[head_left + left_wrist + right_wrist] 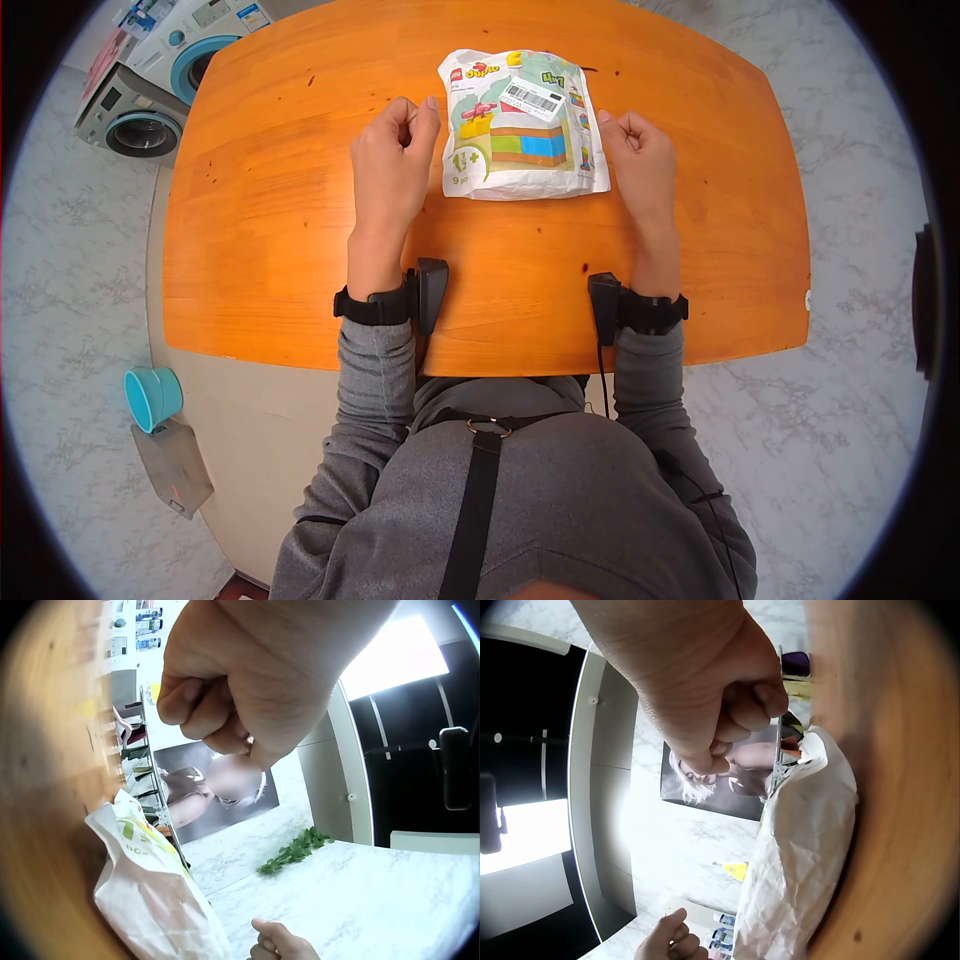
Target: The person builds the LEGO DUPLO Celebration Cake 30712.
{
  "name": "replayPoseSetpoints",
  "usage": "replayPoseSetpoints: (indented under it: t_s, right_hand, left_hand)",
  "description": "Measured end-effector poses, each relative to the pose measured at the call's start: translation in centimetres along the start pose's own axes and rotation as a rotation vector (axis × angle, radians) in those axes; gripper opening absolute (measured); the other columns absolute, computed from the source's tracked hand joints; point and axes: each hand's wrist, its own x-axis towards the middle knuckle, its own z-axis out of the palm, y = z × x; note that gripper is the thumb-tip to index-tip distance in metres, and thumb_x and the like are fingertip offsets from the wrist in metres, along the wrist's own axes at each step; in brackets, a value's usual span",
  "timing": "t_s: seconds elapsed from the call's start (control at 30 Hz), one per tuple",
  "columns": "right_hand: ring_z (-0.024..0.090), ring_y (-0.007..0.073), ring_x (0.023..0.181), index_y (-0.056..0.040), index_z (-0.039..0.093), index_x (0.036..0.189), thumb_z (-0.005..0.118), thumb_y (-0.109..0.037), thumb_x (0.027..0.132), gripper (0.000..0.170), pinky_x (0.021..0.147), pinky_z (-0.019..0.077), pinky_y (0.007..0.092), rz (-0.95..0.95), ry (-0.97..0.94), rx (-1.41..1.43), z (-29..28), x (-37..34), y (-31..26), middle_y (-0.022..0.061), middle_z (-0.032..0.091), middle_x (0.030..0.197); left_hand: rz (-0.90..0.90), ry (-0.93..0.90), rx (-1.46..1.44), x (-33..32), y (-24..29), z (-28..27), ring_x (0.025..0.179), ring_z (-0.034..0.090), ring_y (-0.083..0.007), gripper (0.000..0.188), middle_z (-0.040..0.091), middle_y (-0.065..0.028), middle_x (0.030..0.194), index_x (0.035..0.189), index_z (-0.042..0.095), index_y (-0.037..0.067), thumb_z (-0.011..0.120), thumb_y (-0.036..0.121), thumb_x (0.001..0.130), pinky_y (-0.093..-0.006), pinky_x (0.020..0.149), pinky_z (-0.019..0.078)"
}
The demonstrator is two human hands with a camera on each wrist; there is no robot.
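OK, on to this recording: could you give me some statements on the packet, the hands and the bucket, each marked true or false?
1. The packet lies on the wooden table. True.
2. The left hand grips the packet. False: the left hand is beside the packet, fingers curled, holding nothing.
3. A barcode label is on the packet's printed face. True.
4. The turquoise bucket stands on the table. False: the bucket is off the table, on the person's left.
5. The right hand has its fingers spread wide. False: its fingers are curled.
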Motion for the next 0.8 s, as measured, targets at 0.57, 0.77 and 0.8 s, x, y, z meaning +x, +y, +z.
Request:
replayPoseSetpoints:
  t_s: [0.57,0.77,0.8]
  right_hand:
    - [0.027,0.0057,0.049,0.0003,0.046,0.061,0.061,-0.024,0.086,0.038,0.044,0.0243,0.0263,0.001,0.003,0.000,-0.15,0.12,0.15,-0.0025,0.034,0.050]
    - [0.028,0.0061,0.049,0.0005,0.047,0.061,0.061,-0.025,0.086,0.038,0.044,0.0252,0.0268,-0.005,0.003,-0.043,-0.32,0.23,0.30,-0.0024,0.034,0.050]
    - [0.028,0.0063,0.049,0.0004,0.047,0.061,0.061,-0.025,0.086,0.038,0.045,0.0254,0.0270,0.006,0.003,-0.037,-0.33,0.23,0.28,-0.0024,0.034,0.050]
  left_hand:
    - [-0.001,0.004,-0.012,0.00,0.02,0.12,0.048,0.028,-0.0098,0.041,0.033,-0.0015,0.049,0.060,0.040,0.001,0.057,0.024,0.089,-0.0286,0.044,0.0254]
    - [0.016,0.010,-0.012,0.20,-0.45,0.10,0.048,0.026,-0.0094,0.041,0.032,-0.0008,0.049,0.060,0.040,0.001,0.057,0.025,0.089,-0.0293,0.043,0.0241]
    - [0.016,0.014,0.000,0.24,-0.51,0.11,0.048,0.026,-0.0094,0.041,0.032,-0.0007,0.049,0.060,0.040,0.001,0.057,0.025,0.089,-0.0293,0.043,0.0240]
